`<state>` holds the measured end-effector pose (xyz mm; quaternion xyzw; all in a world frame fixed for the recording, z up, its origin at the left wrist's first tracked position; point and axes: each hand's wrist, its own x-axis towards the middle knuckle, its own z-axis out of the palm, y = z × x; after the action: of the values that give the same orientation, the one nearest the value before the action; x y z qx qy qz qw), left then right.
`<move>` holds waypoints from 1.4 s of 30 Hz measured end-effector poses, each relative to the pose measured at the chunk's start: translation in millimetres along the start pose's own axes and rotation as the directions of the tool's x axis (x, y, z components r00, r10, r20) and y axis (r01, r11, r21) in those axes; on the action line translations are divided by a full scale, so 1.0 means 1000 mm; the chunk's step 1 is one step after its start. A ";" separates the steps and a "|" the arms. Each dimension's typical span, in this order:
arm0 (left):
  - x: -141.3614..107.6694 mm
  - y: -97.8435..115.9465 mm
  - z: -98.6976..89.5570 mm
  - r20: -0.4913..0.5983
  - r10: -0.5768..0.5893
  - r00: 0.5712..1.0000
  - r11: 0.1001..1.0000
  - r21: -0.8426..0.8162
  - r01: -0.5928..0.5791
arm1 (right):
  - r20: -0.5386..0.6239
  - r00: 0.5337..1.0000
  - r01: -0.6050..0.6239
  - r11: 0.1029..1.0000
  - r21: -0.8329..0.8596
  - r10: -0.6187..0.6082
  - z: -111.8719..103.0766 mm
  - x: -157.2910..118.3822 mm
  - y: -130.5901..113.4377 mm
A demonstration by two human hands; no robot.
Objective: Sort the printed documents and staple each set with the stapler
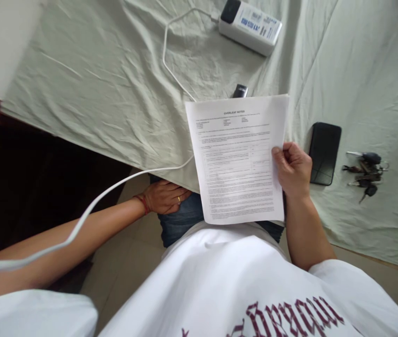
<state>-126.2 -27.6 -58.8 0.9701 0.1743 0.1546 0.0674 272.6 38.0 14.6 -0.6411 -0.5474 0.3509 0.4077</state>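
My right hand (293, 168) pinches the right edge of some printed paper sheets (235, 164), thumb on top. The front page, headed "OVERLEAF NOTES", is upright to me, held above the front edge of the cloth and my lap. My left hand (167, 196), with a ring and a red wrist thread, lies flat on my jeans (181, 222) beside the cloth's edge. It holds nothing, and its fingers are stretched out. Just beyond the paper's top edge a small dark object (240, 91) shows in part; the paper hides the rest.
A pale green cloth (107, 93) covers the table. At the back lies a white power bank (250, 27), with a white cable (90, 206) running behind the paper and toward me. Right of my right hand are a black phone (325, 153) and a bunch of keys (367, 171).
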 end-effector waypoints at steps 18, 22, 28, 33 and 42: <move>-0.011 -0.001 0.006 0.091 -0.003 0.996 0.999 0.043 -0.001 | 0.001 1.000 -0.006 1.000 -0.014 0.006 0.000 -0.001 -0.003; -0.015 -0.001 0.009 0.093 -0.007 0.996 1.000 0.026 0.004 | -0.001 1.000 0.002 1.000 -0.021 -0.002 0.000 0.000 -0.002; -0.012 -0.001 0.008 0.061 -0.006 0.998 1.000 0.027 0.004 | 0.000 1.000 0.011 1.000 -0.016 -0.011 0.000 0.001 -0.002; -0.006 0.000 0.004 -0.002 0.005 1.000 1.000 0.025 -0.004 | -0.003 1.000 0.013 1.000 -0.006 -0.013 0.000 0.001 -0.005; -0.002 -0.001 0.003 -0.013 -0.005 1.000 1.000 0.011 0.005 | -0.001 1.000 0.012 1.000 -0.013 -0.012 -0.001 -0.001 -0.001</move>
<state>-127.5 -28.1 -62.1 0.9690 0.1778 0.1600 0.0615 272.5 36.9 16.1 -0.6406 -0.5533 0.3445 0.4059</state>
